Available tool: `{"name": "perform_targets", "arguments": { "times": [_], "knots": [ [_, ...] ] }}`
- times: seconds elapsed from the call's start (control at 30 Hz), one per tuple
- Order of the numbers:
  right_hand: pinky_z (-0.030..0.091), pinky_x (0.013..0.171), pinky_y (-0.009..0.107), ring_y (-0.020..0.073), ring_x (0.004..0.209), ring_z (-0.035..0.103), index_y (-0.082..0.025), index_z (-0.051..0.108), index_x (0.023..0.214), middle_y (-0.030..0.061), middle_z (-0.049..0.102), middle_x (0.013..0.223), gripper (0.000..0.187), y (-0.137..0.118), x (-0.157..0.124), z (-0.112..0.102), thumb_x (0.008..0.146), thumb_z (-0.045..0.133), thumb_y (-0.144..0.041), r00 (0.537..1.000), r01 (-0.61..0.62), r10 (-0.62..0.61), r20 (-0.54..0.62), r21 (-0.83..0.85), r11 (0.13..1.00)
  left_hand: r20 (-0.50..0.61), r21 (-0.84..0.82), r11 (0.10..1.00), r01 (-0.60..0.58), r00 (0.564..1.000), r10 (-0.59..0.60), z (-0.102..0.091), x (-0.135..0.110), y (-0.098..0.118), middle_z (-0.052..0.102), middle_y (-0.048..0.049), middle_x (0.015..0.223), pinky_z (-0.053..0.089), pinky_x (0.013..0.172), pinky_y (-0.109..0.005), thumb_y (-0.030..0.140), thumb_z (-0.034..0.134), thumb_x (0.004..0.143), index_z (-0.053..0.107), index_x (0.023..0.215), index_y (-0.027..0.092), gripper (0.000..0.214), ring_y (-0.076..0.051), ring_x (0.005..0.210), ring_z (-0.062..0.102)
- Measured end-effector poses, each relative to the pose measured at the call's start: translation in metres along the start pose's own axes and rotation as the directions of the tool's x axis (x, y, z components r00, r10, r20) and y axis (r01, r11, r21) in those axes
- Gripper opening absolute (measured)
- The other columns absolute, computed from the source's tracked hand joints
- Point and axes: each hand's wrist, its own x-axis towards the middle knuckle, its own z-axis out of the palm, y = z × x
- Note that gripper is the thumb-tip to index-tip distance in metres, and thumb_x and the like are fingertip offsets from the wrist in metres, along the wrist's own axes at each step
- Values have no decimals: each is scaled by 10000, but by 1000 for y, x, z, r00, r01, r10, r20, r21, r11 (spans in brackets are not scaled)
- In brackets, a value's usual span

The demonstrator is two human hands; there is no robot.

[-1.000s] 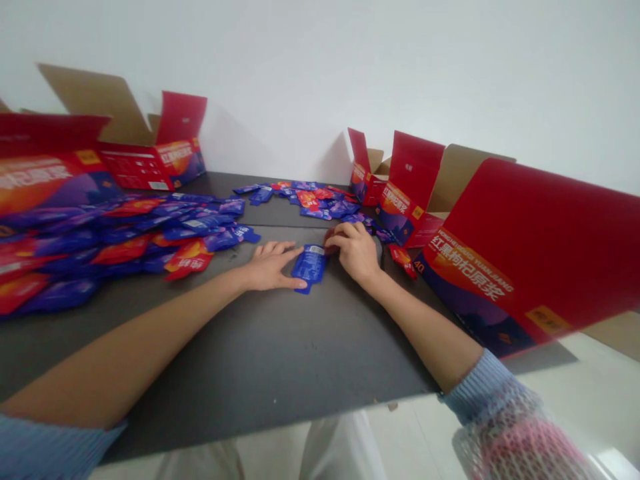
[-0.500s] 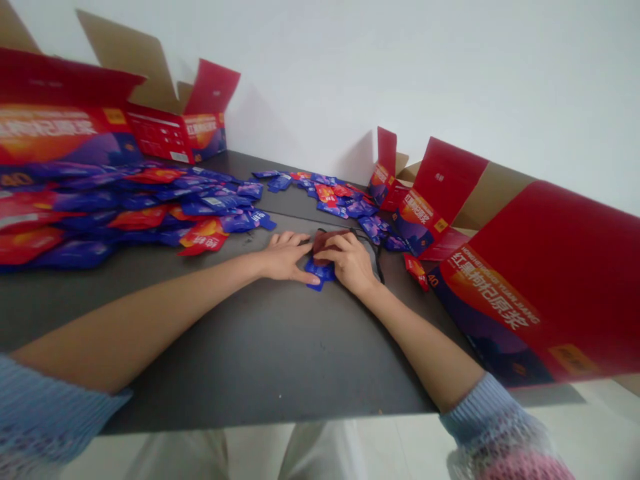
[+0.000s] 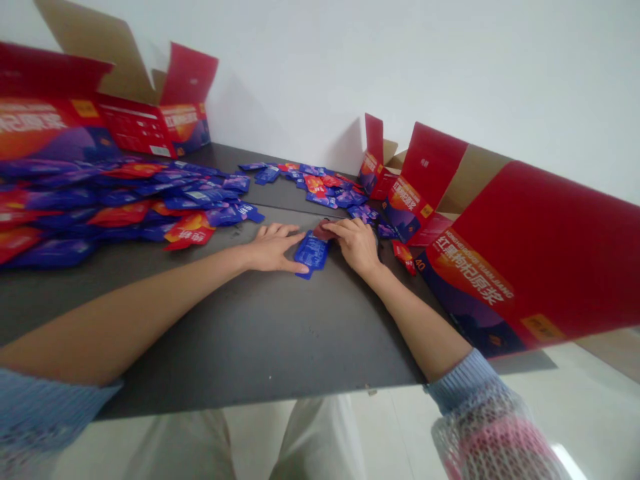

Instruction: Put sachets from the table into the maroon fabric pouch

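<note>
A blue sachet (image 3: 313, 252) with pale print lies flat on the dark grey table (image 3: 240, 333) between my hands. My left hand (image 3: 274, 248) rests flat on the tabletop with its fingers apart, its thumb pressing the sachet's lower left corner. Bunched under the fingertips of my right hand (image 3: 359, 247) is a brownish-red cloth (image 3: 325, 229), which touches the sachet's upper end. Part of the cloth is hidden beneath the fingers. Something dark and grey lies on the table behind the right hand, mostly covered by it.
A large pile of blue and red sachets (image 3: 130, 200) spreads across the left. More sachets (image 3: 325, 187) lie near the wall. Open red cartons stand at left (image 3: 145, 127) and right (image 3: 530, 253). One red sachet (image 3: 404, 256) lies beside the right carton.
My right hand has drawn the cloth up toward the sachet's far end, uncovering more of its printed face. My left thumb stays at the sachet's corner. The view has shifted slightly.
</note>
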Motion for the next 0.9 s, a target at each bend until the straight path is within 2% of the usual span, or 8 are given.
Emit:
{"name": "perform_targets", "arguments": {
  "times": [0.07,0.17,0.27,0.37,0.5,0.7,0.8,0.9],
  "knots": [
    [369,870,389,237,1060,517,-345,687,1319,42,702,1254,392,-7,-2,-2,1069,390,-295,991,131,-132,28,37,991,2,11,1000,-4,1000,4,0,0,1,265,-139,1676,152,1190,-561,898,496,723,292,1628,284,1112,-413,1490,220],
    [363,893,386,231,1110,499,-367,693,1310,42,688,1226,383,-23,-5,-1,1054,430,-256,947,306,-312,80,76,949,4,13,1000,5,1000,-5,-2,-1,3,279,-125,1670,180,1183,-544,889,513,716,327,1613,286,1097,-403,1473,239],
    [365,887,392,241,1134,478,-373,701,1291,42,675,1204,388,-37,-5,2,1039,451,-217,932,348,-352,87,62,936,2,13,1000,10,1000,-10,-4,-1,5,289,-110,1665,170,1188,-531,867,530,719,370,1592,289,1059,-397,1463,249],
    [367,874,403,251,1112,476,-362,727,1237,47,673,1194,361,-41,-2,5,1044,448,-237,957,275,-274,90,6,961,10,28,1000,12,1000,-13,-4,0,5,277,-115,1668,157,1188,-540,845,530,735,326,1609,294,1053,-399,1471,235],
    [376,871,414,272,1129,463,-349,738,1201,73,660,1182,347,-40,3,8,1051,438,-263,990,117,-111,85,-71,991,21,43,999,8,1000,-8,-1,1,3,257,-128,1673,150,1183,-564,858,515,742,267,1628,315,1069,-411,1490,206],
    [400,866,423,290,1132,470,-316,708,1239,96,646,1230,367,-28,5,9,1059,391,-282,991,-94,106,77,-147,985,31,67,997,48,998,-50,-1,0,2,254,-104,1676,145,1200,-527,883,466,749,276,1629,302,1071,-384,1508,192],
    [412,883,431,301,1143,474,-295,689,1262,111,646,1248,381,-18,3,11,1061,366,-282,985,-150,161,60,-163,975,34,85,995,52,998,-55,-2,0,2,244,-96,1675,126,1203,-542,899,436,752,256,1634,307,1077,-397,1507,191],
    [424,892,448,313,1151,479,-276,672,1285,128,638,1267,385,-13,2,13,1053,365,-275,986,-152,161,51,-148,977,41,81,996,48,998,-52,-2,0,3,245,-94,1675,125,1203,-536,907,440,743,253,1636,301,1096,-409,1501,194]
  ]
}}
